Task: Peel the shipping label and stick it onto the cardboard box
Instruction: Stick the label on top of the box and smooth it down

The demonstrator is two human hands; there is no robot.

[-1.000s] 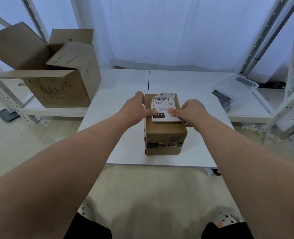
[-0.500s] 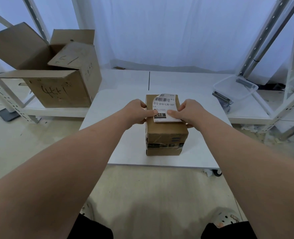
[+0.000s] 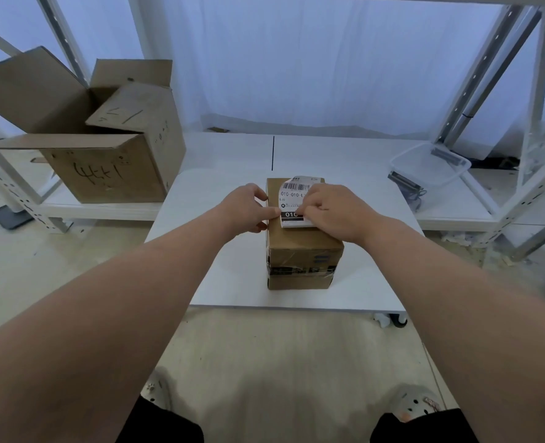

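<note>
A small taped cardboard box (image 3: 303,247) stands on a white table (image 3: 226,276). On its top lies a white shipping label (image 3: 292,195) with a barcode and a black "010" bar; the label's far edge curls up a little. My left hand (image 3: 249,209) rests at the box's left top edge, thumb pressing the label's near left corner. My right hand (image 3: 332,209) lies over the label's right half, its fingertips pinching or pressing near the black bar.
A large open cardboard box (image 3: 111,155) with handwriting stands on a low shelf at the left. A clear plastic tub (image 3: 431,164) sits on the shelf at the right, a dark object beside it. Metal rack posts (image 3: 475,75) frame both sides.
My right hand has slid left over the label, covering more of its right half. My left hand's fingers moved in against the box's left edge. The box has stayed in place.
</note>
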